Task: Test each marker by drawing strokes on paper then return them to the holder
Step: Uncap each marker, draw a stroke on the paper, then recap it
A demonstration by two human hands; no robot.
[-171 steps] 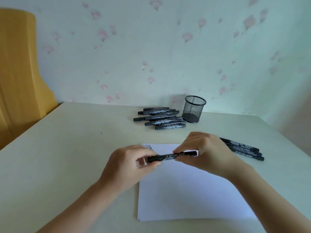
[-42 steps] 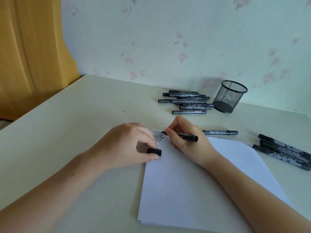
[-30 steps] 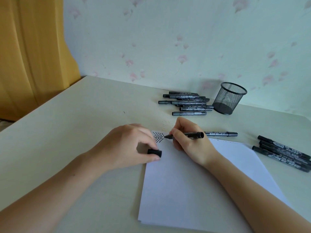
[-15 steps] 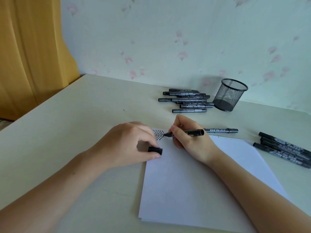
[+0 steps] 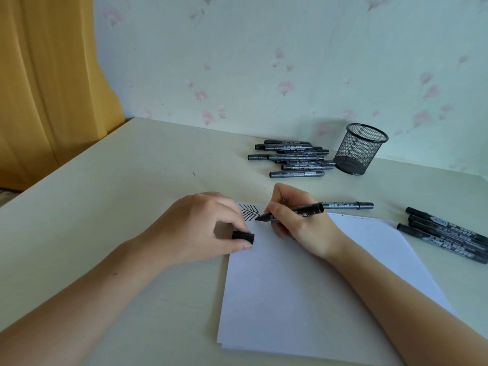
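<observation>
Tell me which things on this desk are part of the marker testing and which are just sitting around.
Part of the job:
- uncapped marker in the right hand
- cap pinched by the left hand
- paper with test strokes
- mesh holder
- marker pile beside the holder
- single marker
- markers at right

Just there:
- yellow curtain
- floral wallpaper

An uncapped black marker (image 5: 295, 213) touches its tip to zigzag strokes (image 5: 248, 212) at the white paper's (image 5: 303, 273) far-left corner — capped markers (image 5: 293, 158) lie far off, left of the upright, empty mesh holder (image 5: 356, 149).
</observation>
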